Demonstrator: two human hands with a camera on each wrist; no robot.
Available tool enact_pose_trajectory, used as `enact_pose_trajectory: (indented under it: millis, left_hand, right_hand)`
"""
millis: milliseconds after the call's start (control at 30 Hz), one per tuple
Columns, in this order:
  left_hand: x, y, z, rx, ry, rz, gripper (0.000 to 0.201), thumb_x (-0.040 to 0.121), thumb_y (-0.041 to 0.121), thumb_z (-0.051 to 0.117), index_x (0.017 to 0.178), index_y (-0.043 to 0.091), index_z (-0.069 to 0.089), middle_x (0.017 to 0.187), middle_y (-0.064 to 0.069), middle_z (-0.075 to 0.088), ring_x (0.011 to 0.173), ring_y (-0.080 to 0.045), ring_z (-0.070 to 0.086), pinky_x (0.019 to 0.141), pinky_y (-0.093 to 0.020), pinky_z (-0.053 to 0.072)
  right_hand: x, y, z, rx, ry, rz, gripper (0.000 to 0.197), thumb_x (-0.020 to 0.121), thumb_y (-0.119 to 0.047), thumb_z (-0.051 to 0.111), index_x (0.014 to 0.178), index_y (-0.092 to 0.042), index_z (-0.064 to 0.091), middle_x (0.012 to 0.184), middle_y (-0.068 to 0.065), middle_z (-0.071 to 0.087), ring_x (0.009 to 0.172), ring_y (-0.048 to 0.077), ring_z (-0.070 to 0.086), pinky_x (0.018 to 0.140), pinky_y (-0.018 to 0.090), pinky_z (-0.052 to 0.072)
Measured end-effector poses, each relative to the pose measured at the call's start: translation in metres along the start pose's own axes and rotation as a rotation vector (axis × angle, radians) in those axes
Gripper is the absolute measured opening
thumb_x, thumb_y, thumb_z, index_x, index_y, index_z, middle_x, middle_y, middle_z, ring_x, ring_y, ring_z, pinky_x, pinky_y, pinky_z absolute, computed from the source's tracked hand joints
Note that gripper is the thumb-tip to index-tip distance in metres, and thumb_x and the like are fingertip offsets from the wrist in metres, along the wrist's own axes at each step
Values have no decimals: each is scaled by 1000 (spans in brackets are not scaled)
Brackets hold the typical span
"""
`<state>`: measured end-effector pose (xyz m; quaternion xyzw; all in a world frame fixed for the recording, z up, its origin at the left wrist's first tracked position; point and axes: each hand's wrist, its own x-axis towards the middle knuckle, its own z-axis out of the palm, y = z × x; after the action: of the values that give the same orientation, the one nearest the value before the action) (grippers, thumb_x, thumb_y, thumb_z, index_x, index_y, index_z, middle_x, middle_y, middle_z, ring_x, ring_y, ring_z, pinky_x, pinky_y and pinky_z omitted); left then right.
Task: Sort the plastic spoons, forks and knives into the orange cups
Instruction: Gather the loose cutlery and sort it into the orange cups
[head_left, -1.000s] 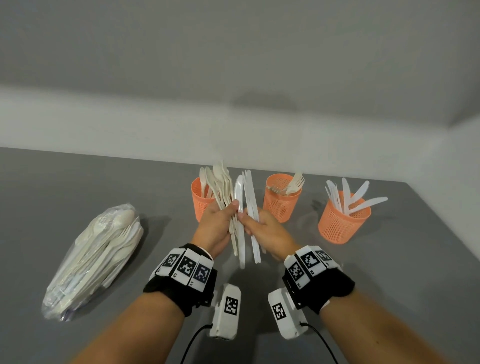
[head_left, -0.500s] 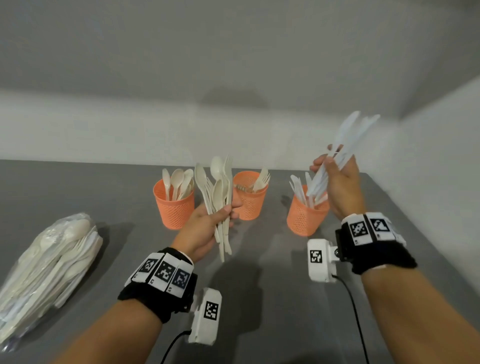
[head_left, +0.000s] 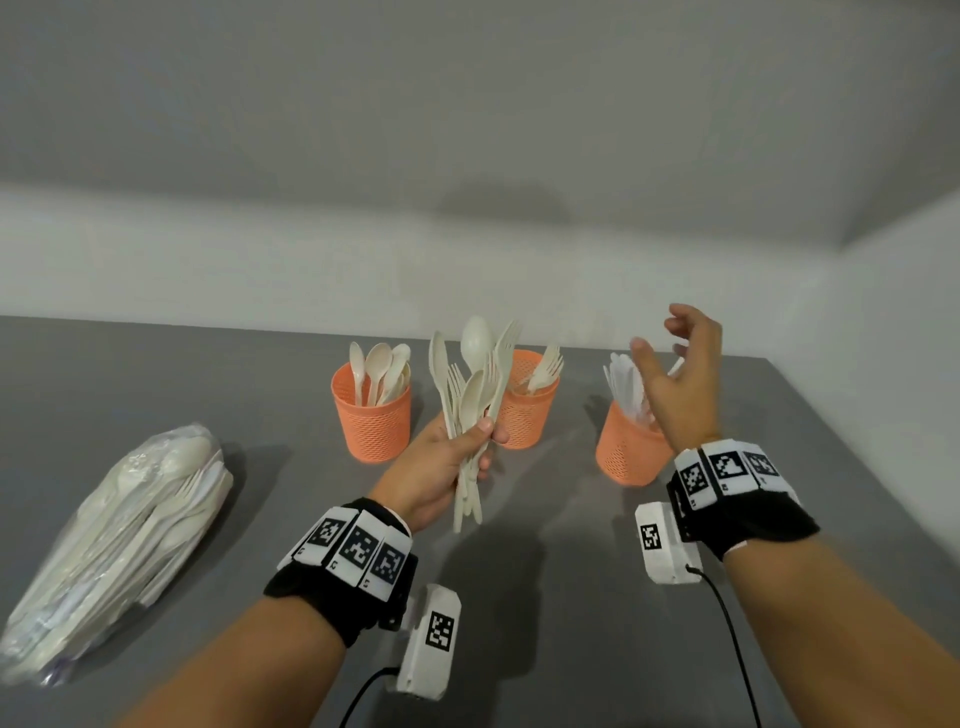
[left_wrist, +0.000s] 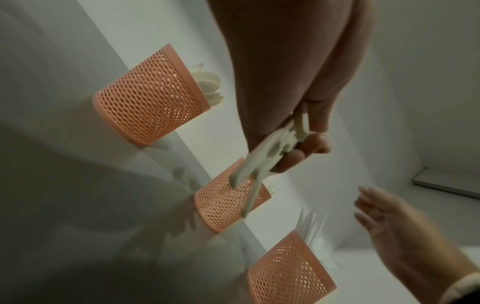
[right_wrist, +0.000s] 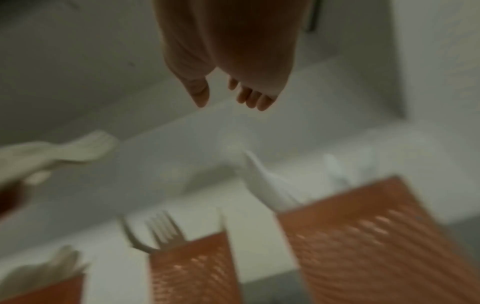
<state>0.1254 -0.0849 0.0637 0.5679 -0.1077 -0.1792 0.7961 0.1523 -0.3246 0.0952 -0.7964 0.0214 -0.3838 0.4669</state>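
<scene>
Nearest, both forearms enter from the bottom edge of the head view, cut off above the black wristbands with their white coded tiles. The left hand (head_left: 441, 467) grips a bundle (head_left: 470, 410) of cream plastic spoons and forks by the handles, thumb pressed across the front, bowls and tines fanned upward; the fingers hide how many pieces it holds. In the left wrist view only the handle ends (left_wrist: 262, 162) poke out below the curled fingers (left_wrist: 309, 148).

At the left, on the matte grey table (head_left: 571, 597), lies a clear crinkled bag (head_left: 109, 540) stuffed with more cream cutlery; its near end runs off the frame and the film blurs the shapes inside.

The right hand (head_left: 675, 384) hangs in the air over the right cup (head_left: 626, 452), fingers loosely spread and holding nothing; it covers part of that cup's rim and the white knives (head_left: 623, 384) standing in it. The right wrist view is badly smeared, showing just the bare fingertips (right_wrist: 254, 100) above blurred orange shapes.

Farther back, three orange mesh cups stand in a row, apart from one another. The left cup (head_left: 371, 415) holds upright spoons (head_left: 379, 369); the middle cup (head_left: 524, 410), partly hidden by the bundle, holds forks (head_left: 545, 369). Behind them rises a plain pale wall (head_left: 467, 156).
</scene>
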Motion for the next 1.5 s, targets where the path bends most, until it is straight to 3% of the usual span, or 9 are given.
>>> enact_pose_trajectory:
  millis: [233,467,567,700,867,967,1133,1333,1500]
  left_hand:
    - [5,-1,5,-15,-21,-9,16,94,10,47,103,11,61,73,0,66,57,-8,56,58,-22,47]
    - [2,1,-4,-98,14,-21,25,97,19,43,103,8,65,88,-5,74,77,-14,70,64,-27,58]
    - [5,-3,-9,2,134,37,15,97,15,45,99,6,58,81,-7,65,67,-13,64,62,-25,56]
    - [5,-6,-9,254,185,147,9,96,8,44,100,14,50,67,0,47,48,-3,43,51,-18,42]
    - [3,-3,-1,400,131,206,24,94,1,43,115,12,43,73,3,48,56,-3,42,55,-20,40]
    - [-1,-2,-6,342,93,186,30,93,0,47,114,21,41,80,-2,47,64,-9,45,59,-25,44]
    - [-4,-2,-10,141,47,128,39,90,-7,48,125,8,39,77,-2,48,54,-9,44,52,-23,44]
    - [-7,-1,-20,-6,-1,105,36,86,19,56,120,23,47,72,5,53,52,-8,42,52,-23,42]
    - [-5,4,-28,-204,36,58,15,90,16,54,103,17,48,81,-3,55,58,-12,54,51,-23,46]
  right_hand:
    - [-53,-65,54,276,-684,339,30,81,-21,70,105,-7,63,86,13,66,76,24,65,74,33,55]
    - [-58,-70,69,403,-558,487,19,95,-14,47,103,2,53,83,10,61,70,16,61,59,24,53]
    - [-53,-77,66,534,-449,442,8,97,-9,39,94,-12,46,69,2,51,58,12,53,55,23,49]
    - [-55,-89,71,432,-562,243,4,91,-16,56,89,-20,55,60,-12,54,49,3,50,48,18,43]
    - [-65,-89,87,131,-581,85,28,81,-18,70,63,-30,51,56,-8,50,54,7,48,54,14,39]
    - [-65,-87,86,180,-632,187,21,84,-17,66,65,-22,58,58,-6,57,54,3,56,54,16,45]
    - [-64,-89,82,383,-699,417,18,89,-20,59,80,-5,62,61,7,65,54,32,60,48,34,51]
    - [-56,-79,86,510,-752,545,10,88,-21,61,86,-11,64,50,-9,57,41,3,42,39,15,31]
    - [-48,-73,90,514,-768,616,13,94,-21,52,95,-10,59,53,2,60,38,3,35,38,17,29]
